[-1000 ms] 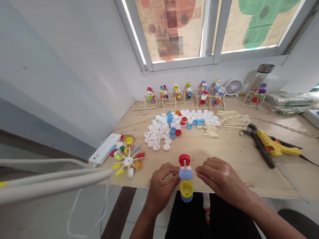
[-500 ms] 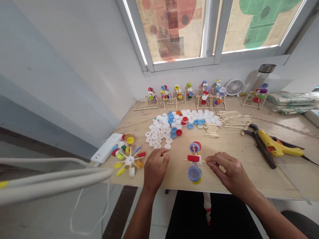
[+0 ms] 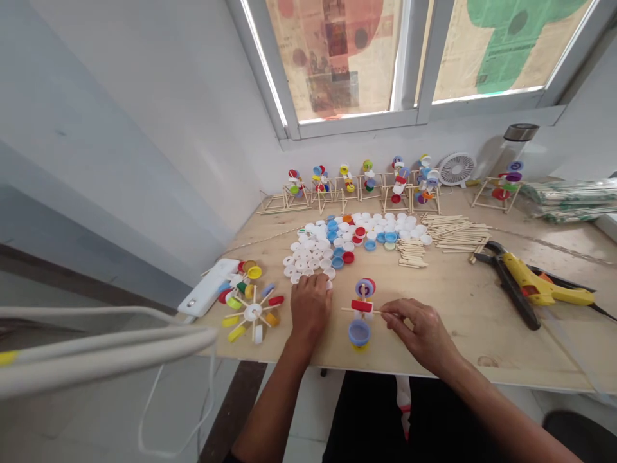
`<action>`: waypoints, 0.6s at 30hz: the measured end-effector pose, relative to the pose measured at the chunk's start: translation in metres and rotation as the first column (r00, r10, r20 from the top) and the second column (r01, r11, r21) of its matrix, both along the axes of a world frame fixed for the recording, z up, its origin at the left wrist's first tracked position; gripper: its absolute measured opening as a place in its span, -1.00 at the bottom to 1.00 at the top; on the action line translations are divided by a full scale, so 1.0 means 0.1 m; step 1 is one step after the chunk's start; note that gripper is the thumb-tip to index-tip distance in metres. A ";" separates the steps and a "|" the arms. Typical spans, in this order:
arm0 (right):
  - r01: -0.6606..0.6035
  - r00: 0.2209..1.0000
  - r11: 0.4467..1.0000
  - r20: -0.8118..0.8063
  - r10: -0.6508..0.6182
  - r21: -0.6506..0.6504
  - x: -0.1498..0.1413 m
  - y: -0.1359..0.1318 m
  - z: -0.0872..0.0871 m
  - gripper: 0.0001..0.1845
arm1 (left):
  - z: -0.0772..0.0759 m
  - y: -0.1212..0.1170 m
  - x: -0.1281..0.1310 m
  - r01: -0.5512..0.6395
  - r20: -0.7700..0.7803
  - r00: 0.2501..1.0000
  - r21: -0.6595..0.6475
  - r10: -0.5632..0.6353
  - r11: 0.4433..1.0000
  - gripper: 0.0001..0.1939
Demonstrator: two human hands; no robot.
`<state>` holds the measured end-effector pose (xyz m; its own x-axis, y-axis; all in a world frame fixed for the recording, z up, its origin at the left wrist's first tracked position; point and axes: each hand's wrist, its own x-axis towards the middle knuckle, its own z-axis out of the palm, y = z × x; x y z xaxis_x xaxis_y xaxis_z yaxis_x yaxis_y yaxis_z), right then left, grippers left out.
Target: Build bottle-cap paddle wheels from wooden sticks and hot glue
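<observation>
My right hand pinches one end of a thin wooden stick running through a small wheel of colored bottle caps. The wheel is held near the table's front edge, with red, white, purple, blue and yellow caps. At the near edge of the white bottle caps is my left hand, back up and fingers curled down together; its fingertips and whatever they hold are hidden. Left of that hand lies a spoked wheel of sticks around a white cap, with colored caps at the spoke ends.
Stick stands with cap wheels line the wall. Short sticks and longer sticks lie behind my right hand. A yellow glue gun with cord and black-handled tool are at right. A white power strip and cables occupy the left.
My left hand has moved forward and right to the white caps, and its fingers have curled down. My right hand has carried the cap wheel a little left.
</observation>
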<state>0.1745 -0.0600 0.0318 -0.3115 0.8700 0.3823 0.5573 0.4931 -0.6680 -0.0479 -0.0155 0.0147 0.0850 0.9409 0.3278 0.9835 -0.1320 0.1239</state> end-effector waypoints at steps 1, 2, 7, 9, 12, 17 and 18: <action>-0.002 1.000 1.000 0.004 0.002 -0.006 -0.03 0.02 0.00 -0.78 | 0.00 0.00 -0.03 0.002 0.040 0.999 0.020 -0.003 1.000 -0.82; -0.002 1.000 1.000 0.008 0.002 -0.010 -0.06 0.04 -0.01 -0.79 | 0.00 -0.02 -0.06 -0.002 0.090 0.996 0.050 -0.002 0.999 -0.81; -0.004 1.000 1.000 0.025 0.005 -0.026 -0.24 0.14 -0.03 -0.80 | 0.12 -0.31 -0.21 -0.198 0.462 0.883 0.216 0.079 0.956 -0.77; -0.013 0.999 1.000 0.037 0.014 -0.028 -0.32 0.19 -0.04 -0.80 | 0.16 -0.49 -0.22 -0.271 0.590 0.802 0.214 0.097 0.938 -0.72; -0.033 0.997 0.999 0.062 0.036 -0.042 -0.43 0.24 -0.05 -0.80 | 0.17 -0.71 -0.20 -0.313 0.742 0.668 0.203 0.063 0.928 -0.69; -0.045 0.988 0.997 0.146 0.054 -0.065 -0.61 0.31 -0.04 -0.81 | 0.15 -0.86 -0.14 -0.351 0.868 0.497 0.219 -0.017 0.910 -0.68; -0.046 0.985 0.997 0.165 0.057 -0.068 -0.65 0.32 -0.03 -0.81 | 0.16 -0.87 -0.13 -0.363 0.875 0.483 0.240 -0.038 0.900 -0.68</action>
